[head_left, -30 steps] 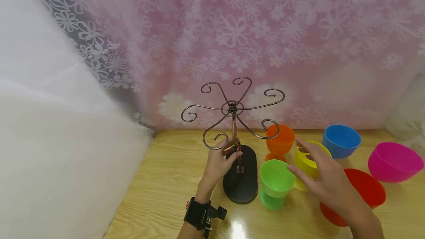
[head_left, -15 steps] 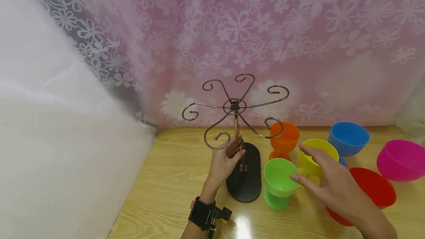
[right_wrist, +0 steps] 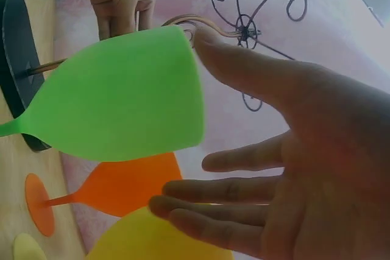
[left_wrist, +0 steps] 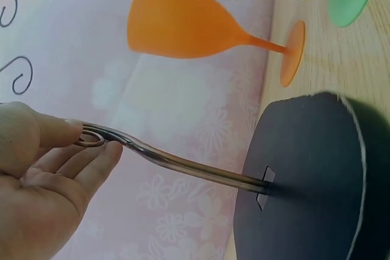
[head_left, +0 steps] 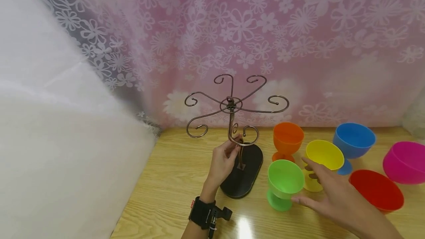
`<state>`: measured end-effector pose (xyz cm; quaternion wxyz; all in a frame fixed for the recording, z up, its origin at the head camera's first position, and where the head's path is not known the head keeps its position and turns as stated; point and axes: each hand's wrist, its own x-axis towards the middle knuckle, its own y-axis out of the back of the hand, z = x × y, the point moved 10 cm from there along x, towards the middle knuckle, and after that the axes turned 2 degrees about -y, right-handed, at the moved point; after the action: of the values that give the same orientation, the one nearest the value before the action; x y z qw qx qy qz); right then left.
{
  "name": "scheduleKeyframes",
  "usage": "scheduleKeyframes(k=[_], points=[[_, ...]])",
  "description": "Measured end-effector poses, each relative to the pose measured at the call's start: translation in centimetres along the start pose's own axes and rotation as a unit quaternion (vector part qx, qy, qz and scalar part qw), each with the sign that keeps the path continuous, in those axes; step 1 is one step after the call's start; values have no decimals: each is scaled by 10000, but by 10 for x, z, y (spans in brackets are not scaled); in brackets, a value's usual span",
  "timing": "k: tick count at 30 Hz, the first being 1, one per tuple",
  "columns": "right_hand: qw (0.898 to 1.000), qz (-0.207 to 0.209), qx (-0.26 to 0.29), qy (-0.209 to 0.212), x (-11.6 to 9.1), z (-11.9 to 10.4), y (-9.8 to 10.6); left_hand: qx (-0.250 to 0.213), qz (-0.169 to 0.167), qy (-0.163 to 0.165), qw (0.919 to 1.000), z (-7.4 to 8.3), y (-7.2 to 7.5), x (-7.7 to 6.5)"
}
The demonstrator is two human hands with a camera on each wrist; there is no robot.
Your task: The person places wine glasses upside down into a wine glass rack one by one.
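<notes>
My left hand (head_left: 224,159) pinches the curved stem of a bronze wire glass rack (left_wrist: 195,173) between thumb and fingers. The rack stands on a black oval base (head_left: 244,182), its curled hooks spread out at the top. My right hand (head_left: 338,196) is open beside a green goblet (head_left: 285,180), thumb near its bowl and fingers spread over toward the yellow goblet (head_left: 324,154). In the right wrist view the thumb tip is at the green goblet's rim, and the palm holds nothing. An orange goblet (head_left: 288,137) stands upright behind the green one.
Farther right stand a blue goblet (head_left: 354,141), a magenta goblet (head_left: 406,163) and a red goblet (head_left: 376,191), the red one partly behind my right forearm. A pink floral curtain (head_left: 265,47) hangs along the back edge of the wooden table (head_left: 159,194).
The rack has turned in my left hand, so its hooks and base point differently. My right hand has dropped slightly beside the green goblet. The whole scene has shifted a little right in the head view.
</notes>
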<state>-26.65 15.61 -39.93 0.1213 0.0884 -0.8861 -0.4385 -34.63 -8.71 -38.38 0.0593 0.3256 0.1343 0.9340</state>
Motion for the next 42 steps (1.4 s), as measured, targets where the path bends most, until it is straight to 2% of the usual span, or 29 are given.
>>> scheduleKeyframes(k=[2, 5, 9, 11, 14, 17, 20, 23, 26, 30, 34, 38, 42], points=[[9998, -199, 92, -18, -1, 5, -8, -10, 57, 8, 10000, -5, -3, -1], [9994, -308, 121, -32, -3, 12, -16, -165, 44, -33, 9998, -21, -12, -6], [9998, -192, 83, -7, -7, 19, -21, -471, -70, -76, 9988, -40, -27, -13], [9999, -108, 46, -16, -7, 19, -21, -566, -111, -28, 9983, -42, -31, -14], [10000, 74, 57, 26, -5, 15, -20, -472, -89, 31, 9988, -42, -34, -12], [9995, 228, 178, 100, -4, 10, -20, -128, -132, 69, 9998, -38, -34, -9], [9992, 337, 181, 153, -3, 7, -18, 643, -356, 216, 9971, -33, -31, -9], [9985, 500, 51, 198, -3, 4, -13, 1446, -809, 424, 9853, -27, -24, -12], [9975, 649, 90, 250, -4, 2, -3, 1782, -1221, 612, 9745, -21, -12, -15], [9942, 979, 224, 392, -8, -1, 16, 1748, -1441, 709, 9714, -14, 2, -17], [9884, 1354, 251, 639, -12, -9, 32, 1672, -1441, 652, 9732, -8, 12, -16], [9813, 1647, 332, 941, -15, -20, 44, 1513, -1508, 762, 9739, -6, 17, -16], [9730, 1773, 707, 1296, -19, -27, 56, 1355, -1661, 838, 9732, -3, 17, -18]])
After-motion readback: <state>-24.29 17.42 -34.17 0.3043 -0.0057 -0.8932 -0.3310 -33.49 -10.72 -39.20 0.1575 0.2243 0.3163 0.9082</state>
